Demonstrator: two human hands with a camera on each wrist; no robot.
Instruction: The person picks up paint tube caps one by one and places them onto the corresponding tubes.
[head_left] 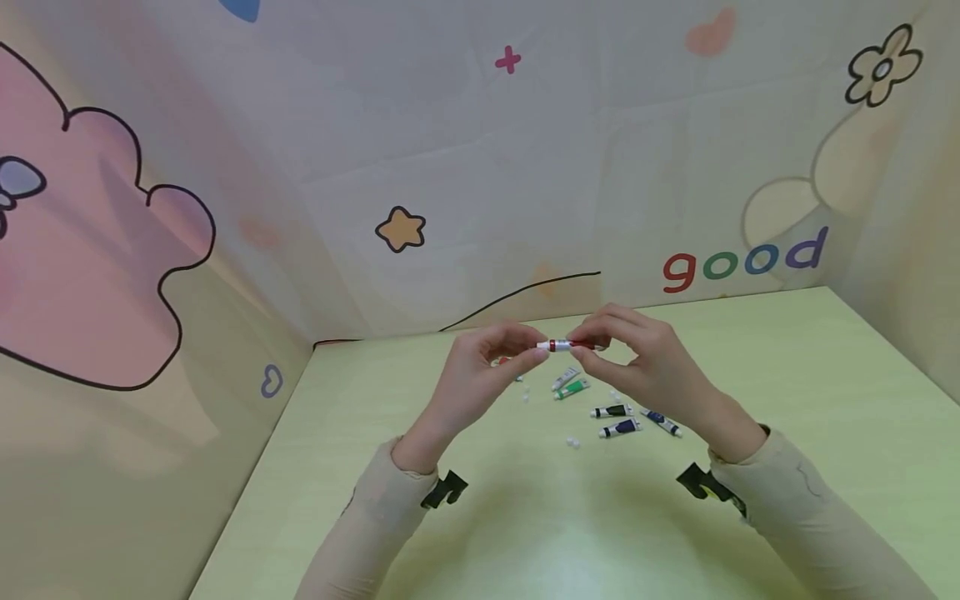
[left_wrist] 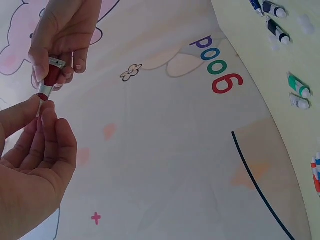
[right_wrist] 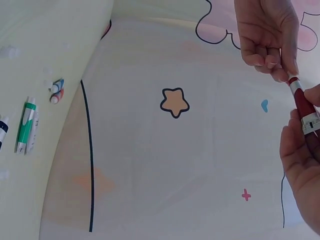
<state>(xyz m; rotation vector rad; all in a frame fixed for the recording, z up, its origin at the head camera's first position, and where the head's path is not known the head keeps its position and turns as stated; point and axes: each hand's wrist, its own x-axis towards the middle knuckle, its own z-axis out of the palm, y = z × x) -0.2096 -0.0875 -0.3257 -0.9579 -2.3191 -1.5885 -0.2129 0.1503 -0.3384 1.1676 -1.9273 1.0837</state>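
A small red paint tube [head_left: 561, 345] is held up above the table between both hands. My left hand [head_left: 480, 362] pinches its white cap end with thumb and fingertips. My right hand [head_left: 648, 354] grips the red body [right_wrist: 301, 102] of the tube between thumb and fingers. In the right wrist view, the flat crimped end [right_wrist: 311, 123] sticks out by the right palm. The left wrist view shows the left fingertips [left_wrist: 48, 112] right at the cap, which they partly cover.
On the green table [head_left: 300, 500] lie a green tube [head_left: 572, 389], a white tube [head_left: 564, 379], a black tube [head_left: 612, 411] and two blue tubes [head_left: 662, 422]. Small white caps [head_left: 573, 442] lie scattered among them. A printed cloth [head_left: 465, 150] hangs behind.
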